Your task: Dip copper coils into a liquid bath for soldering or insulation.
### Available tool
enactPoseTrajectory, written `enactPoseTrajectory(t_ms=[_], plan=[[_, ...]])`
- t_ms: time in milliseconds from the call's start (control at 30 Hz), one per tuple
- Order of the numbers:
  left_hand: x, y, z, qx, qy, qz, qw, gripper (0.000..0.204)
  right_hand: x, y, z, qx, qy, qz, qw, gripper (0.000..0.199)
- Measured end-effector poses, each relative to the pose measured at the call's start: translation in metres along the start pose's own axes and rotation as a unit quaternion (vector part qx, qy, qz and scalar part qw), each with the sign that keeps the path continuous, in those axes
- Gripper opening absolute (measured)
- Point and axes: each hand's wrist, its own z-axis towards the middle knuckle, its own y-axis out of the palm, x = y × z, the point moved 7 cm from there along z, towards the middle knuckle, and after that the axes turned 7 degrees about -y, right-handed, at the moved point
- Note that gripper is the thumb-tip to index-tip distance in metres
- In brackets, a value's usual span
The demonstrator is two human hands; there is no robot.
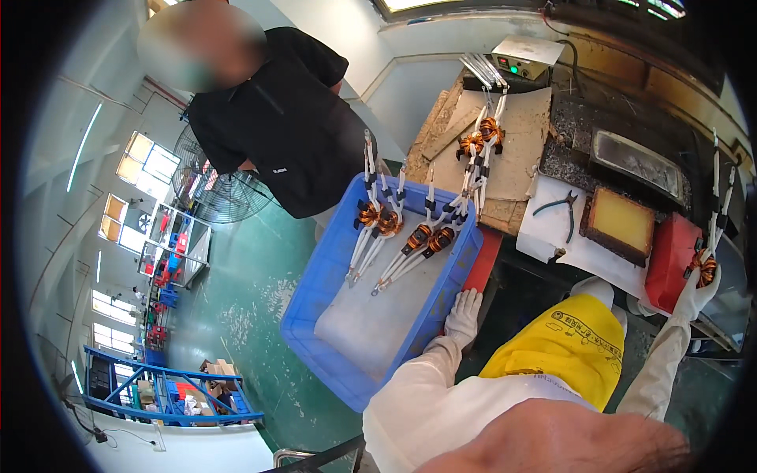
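In the right grip (695,295), wound coil (707,272)

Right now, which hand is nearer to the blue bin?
The left hand. It is close beside the blue bin's right side, while the right hand is well away, farther right, holding a wired coil.

The white-gloved right hand (697,294) partly hides a copper-and-black wound ring (707,270); a black-shirted person (280,130) has a blurred head (203,46); goods (195,402) on the blue metal rack (148,363) are too small to tell.
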Motion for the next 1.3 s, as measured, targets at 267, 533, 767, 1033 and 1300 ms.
enactPoseTrajectory(t_ms=[267,533,767,1033,1300], plan=[[0.002,-0.003,0.0,0.004,-0.002,-0.009,1.0,0.062,0.004,-0.001,0.0,0.0,0.006,0.003,1.0,0.054],[0.002,-0.004,0.0,0.007,0.0,-0.023,1.0,0.067,0.011,0.0,0.003,-0.009,-0.008,0.013,1.0,0.054],[-0.001,-0.004,0.0,0.006,-0.01,-0.016,1.0,0.066,0.005,0.002,0.001,-0.019,-0.009,0.02,1.0,0.054],[0.01,-0.016,0.009,0.015,0.009,-0.028,0.999,0.064,0.016,-0.018,0.005,-0.002,-0.035,-0.003,0.999,0.052],[0.005,-0.013,0.006,0.019,-0.028,-0.077,0.996,0.031,0.035,-0.013,0.015,-0.033,-0.05,-0.03,0.998,0.045]])
